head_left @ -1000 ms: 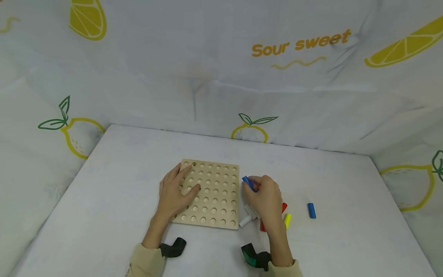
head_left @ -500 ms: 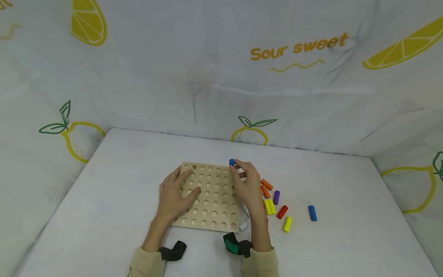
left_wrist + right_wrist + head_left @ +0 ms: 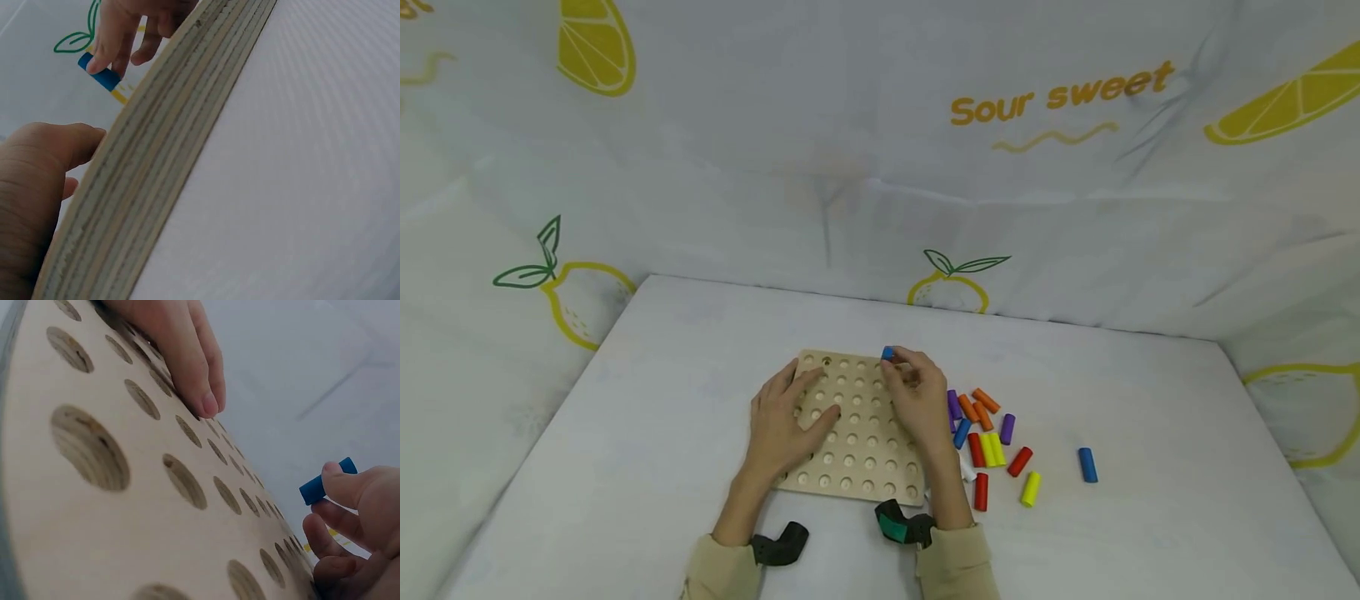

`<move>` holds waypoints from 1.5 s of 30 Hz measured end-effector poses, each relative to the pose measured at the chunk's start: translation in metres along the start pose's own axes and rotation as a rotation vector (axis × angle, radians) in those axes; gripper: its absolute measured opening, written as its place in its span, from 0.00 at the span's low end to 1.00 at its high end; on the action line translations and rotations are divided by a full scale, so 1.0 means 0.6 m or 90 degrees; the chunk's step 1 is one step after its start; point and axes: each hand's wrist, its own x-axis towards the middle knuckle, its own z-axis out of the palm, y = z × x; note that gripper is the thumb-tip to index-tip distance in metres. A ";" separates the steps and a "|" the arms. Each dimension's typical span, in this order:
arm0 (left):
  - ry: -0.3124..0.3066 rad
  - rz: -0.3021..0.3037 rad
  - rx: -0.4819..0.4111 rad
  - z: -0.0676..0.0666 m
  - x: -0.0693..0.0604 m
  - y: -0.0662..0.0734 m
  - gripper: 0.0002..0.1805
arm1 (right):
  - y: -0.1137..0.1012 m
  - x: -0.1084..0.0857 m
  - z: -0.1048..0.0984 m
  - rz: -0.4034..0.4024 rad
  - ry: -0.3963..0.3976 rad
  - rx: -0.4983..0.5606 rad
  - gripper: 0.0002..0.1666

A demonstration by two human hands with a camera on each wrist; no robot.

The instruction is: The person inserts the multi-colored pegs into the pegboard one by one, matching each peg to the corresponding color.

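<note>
Right fingers (image 3: 349, 490), barely parted, pinch a blue peg (image 3: 312, 489)

Head view is softly, evenly lit; faint shadows are cast on the white table (image 3: 715, 375). Wrist views are dimmer, greyer: faint banding is picked up across it at left, near edge of the board (image 3: 112, 525) blurred at right.

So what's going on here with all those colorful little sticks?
A person is working with colored pegs and a wooden board full of holes. The right hand pinches a blue peg near the board's far right corner; it isn't in a hole yet. The left hand rests on the board, fingers spread. More loose pegs lie on the white table to the right, with one blue one off by itself.
</note>
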 end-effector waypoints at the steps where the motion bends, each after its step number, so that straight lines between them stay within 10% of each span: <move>1: 0.001 0.003 0.002 0.000 0.000 0.000 0.33 | 0.002 0.000 0.001 0.000 0.003 -0.004 0.14; 45: 0.006 -0.003 0.008 0.003 0.000 -0.002 0.29 | 0.007 0.003 0.015 -0.035 0.040 -0.200 0.12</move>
